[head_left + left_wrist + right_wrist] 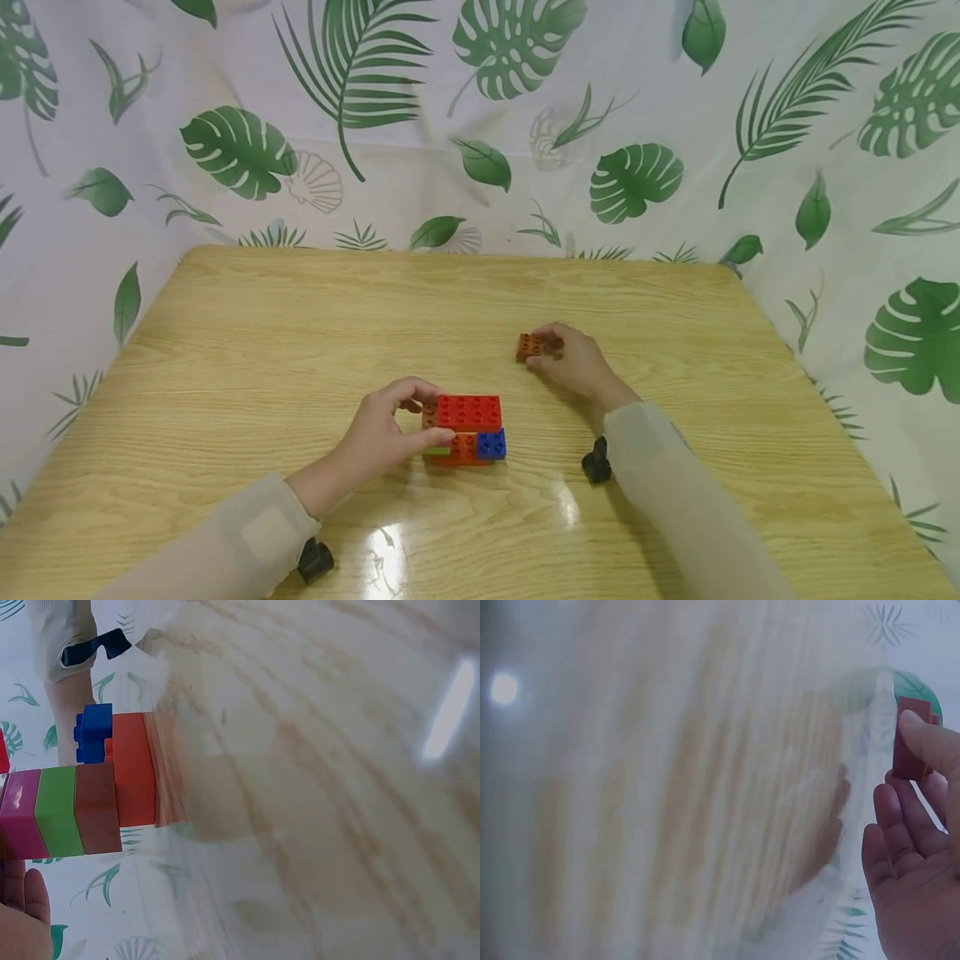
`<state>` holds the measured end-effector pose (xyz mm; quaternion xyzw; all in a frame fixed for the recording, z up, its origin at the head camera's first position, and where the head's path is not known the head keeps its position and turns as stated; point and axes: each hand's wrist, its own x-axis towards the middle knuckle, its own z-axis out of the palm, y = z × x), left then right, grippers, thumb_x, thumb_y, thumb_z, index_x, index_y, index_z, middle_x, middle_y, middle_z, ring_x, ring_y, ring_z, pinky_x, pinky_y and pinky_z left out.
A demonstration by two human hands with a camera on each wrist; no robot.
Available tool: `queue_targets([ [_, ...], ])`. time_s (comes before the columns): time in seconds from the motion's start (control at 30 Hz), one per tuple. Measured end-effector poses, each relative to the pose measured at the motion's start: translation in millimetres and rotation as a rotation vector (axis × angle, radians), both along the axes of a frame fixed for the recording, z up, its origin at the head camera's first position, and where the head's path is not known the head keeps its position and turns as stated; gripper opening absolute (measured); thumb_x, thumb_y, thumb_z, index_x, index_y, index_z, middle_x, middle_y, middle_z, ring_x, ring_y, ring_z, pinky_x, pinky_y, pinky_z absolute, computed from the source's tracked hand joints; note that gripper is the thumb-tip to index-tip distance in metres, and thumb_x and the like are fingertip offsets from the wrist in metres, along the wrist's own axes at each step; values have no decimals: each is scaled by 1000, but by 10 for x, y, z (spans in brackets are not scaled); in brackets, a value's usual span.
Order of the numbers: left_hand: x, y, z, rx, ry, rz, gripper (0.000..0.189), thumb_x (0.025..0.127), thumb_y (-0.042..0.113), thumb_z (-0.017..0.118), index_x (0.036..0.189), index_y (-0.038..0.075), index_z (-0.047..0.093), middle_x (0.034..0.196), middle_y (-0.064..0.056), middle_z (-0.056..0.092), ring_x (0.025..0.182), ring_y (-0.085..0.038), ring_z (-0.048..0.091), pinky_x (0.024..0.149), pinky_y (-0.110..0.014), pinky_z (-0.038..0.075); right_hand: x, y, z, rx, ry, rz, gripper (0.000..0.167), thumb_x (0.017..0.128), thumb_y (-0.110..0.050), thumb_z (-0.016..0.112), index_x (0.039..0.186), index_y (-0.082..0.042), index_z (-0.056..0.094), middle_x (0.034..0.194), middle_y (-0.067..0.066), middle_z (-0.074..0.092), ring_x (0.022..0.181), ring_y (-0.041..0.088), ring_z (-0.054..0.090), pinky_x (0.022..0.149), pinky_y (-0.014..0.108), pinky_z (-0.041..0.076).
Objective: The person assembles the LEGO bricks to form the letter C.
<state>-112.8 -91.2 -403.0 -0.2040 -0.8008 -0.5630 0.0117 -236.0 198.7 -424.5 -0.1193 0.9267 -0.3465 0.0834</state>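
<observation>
Near the table's middle stands a build of toy building bricks. A red brick (pixel 468 408) tops it at the back, a blue brick (pixel 491 446) sits at its front right, and an orange brick (pixel 463 450) shows beside that. Its end in the left wrist view stacks a magenta brick (pixel 19 799), a green brick (pixel 58 810) and a brown brick (pixel 96 806). My left hand (pixel 386 429) grips the build's left end, thumb in front, fingers behind. Farther back and right, my right hand (pixel 576 360) pinches a small brown brick (pixel 526 347) between thumb and fingers.
The wooden table (pixel 337 317) carries the build, and its far edge meets a white curtain (pixel 405 192) printed with green leaves. Black wrist devices (pixel 597 462) hang below both sleeves.
</observation>
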Motion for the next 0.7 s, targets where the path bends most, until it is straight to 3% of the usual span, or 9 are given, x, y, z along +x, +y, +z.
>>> queue_targets([
  [0.4, 13, 3, 34, -4, 0, 9, 37, 75, 15, 82, 108, 8, 65, 103, 1, 66, 92, -17, 59, 85, -49, 48, 362, -14, 24, -134, 70, 111, 40, 85, -24, 73, 120, -12, 60, 109, 2, 63, 98, 20, 59, 82, 37, 51],
  [0.7, 15, 14, 40, -13, 2, 11, 38, 75, 13, 82, 107, 7, 65, 102, 1, 66, 92, -17, 59, 85, -46, 49, 732, -66, 18, -292, 147, 251, 39, 81, -12, 77, 117, -9, 64, 107, 2, 63, 95, 18, 61, 80, 37, 52],
])
